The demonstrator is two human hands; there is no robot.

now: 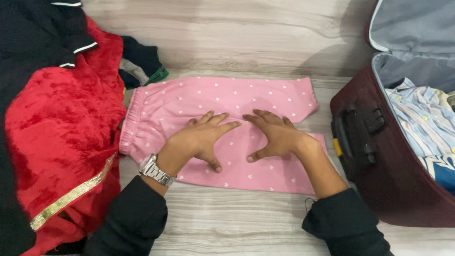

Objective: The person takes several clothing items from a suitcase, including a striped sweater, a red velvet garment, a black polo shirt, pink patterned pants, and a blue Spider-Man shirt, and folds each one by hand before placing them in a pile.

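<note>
**A:** So what's going on here? Both hands look flat, nothing gripped. The left hand [202, 137] and right hand [275, 135] are spread wide, palms down, on the pink cotton trousers with small white hearts [224, 102], which lie folded on the pale wood-grain floor [221, 21], fingertips nearly meeting in the middle.

**B:** Yep, I'd call this the smoothing bit of a fold, pressing it flat. Legs point toward the open maroon fabric suitcase [394, 183] just beside them on the right, with a striped blue shirt [428, 122] already inside.

**A:** Next move?

**B:** Probably another fold, so it'd need a grip on one end, brought over square. Hard to tell how many layers are under there, though.

**A:** And the left?

**B:** A red velvet garment with gold trim [61, 123] and black clothes [2, 39], heaped, touching the waistband.
</note>
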